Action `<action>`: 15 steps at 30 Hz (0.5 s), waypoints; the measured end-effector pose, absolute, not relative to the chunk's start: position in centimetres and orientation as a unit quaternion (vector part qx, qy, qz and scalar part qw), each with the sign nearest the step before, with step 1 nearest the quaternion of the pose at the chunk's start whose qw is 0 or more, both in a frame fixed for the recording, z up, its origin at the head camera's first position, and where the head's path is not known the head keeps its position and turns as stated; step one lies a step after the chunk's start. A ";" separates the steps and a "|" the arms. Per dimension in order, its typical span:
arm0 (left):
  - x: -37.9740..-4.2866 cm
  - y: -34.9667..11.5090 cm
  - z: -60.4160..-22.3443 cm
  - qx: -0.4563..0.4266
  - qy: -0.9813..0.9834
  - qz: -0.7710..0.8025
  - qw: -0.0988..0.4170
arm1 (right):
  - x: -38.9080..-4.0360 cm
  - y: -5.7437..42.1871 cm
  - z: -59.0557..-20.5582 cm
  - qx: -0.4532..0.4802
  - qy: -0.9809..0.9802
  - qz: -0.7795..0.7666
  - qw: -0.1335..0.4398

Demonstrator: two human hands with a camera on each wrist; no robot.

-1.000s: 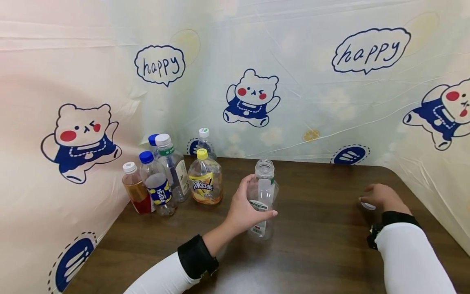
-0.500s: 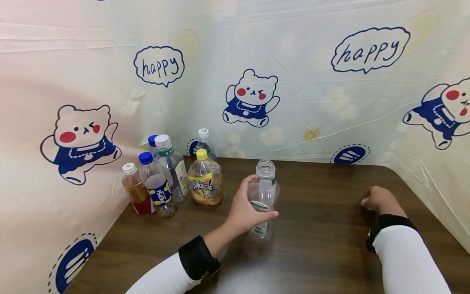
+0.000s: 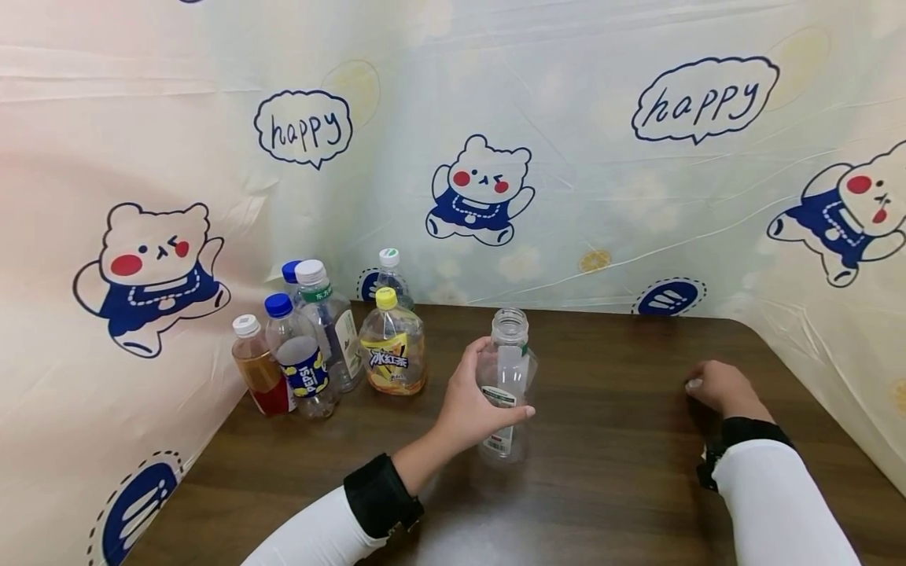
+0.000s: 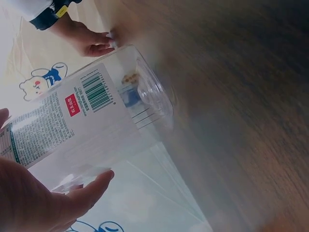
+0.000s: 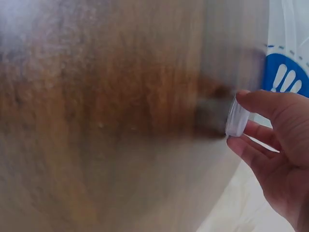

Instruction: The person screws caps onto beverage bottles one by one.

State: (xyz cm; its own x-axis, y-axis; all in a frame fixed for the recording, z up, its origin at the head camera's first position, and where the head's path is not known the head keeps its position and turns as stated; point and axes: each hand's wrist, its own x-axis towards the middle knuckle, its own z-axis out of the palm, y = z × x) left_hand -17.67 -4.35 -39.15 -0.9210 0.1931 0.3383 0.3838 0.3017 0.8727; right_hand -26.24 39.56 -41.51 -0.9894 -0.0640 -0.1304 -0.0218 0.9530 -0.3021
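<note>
My left hand (image 3: 470, 397) grips a clear plastic bottle (image 3: 511, 362) round its body. The bottle stands upright with an uncapped threaded mouth. In the left wrist view its label (image 4: 63, 108) shows a green barcode, and its base is close to the wood. At the right of the table, my right hand (image 3: 725, 391) pinches a white bottle cap (image 5: 237, 117) between thumb and fingers. In the right wrist view the cap is on edge, close over the tabletop; the head view mostly hides it behind the fingers.
At the left back stand several capped bottles: a red-and-amber one (image 3: 262, 369), a Pepsi bottle (image 3: 306, 369), a tall clear one (image 3: 340, 338), and a yellow-capped tea bottle (image 3: 392, 354). A printed curtain (image 3: 587, 196) borders the brown table (image 3: 609, 487).
My right hand has gathered its fingers on the white cap and shifted slightly left with it. The left hand and its bottle hold their place.
</note>
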 end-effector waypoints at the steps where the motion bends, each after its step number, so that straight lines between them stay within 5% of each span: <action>1: -17.7 -4.4 -39.2 -0.180 -0.802 -0.563 0.085 | -26.3 39.4 -41.4 -0.030 0.985 -0.153 0.067; 15: -17.9 -4.4 -38.9 -0.172 -0.810 -0.555 0.079 | -27.0 27.1 -33.4 -0.279 0.949 -0.137 -0.054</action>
State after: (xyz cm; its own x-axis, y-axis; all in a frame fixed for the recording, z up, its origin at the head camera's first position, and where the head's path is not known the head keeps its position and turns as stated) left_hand -17.88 -4.36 -38.91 -0.9284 0.1904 0.3190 0.3663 0.3257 0.8716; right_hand -26.98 27.13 -33.37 -0.8387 -0.5144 0.1785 -0.5439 0.8069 -0.2302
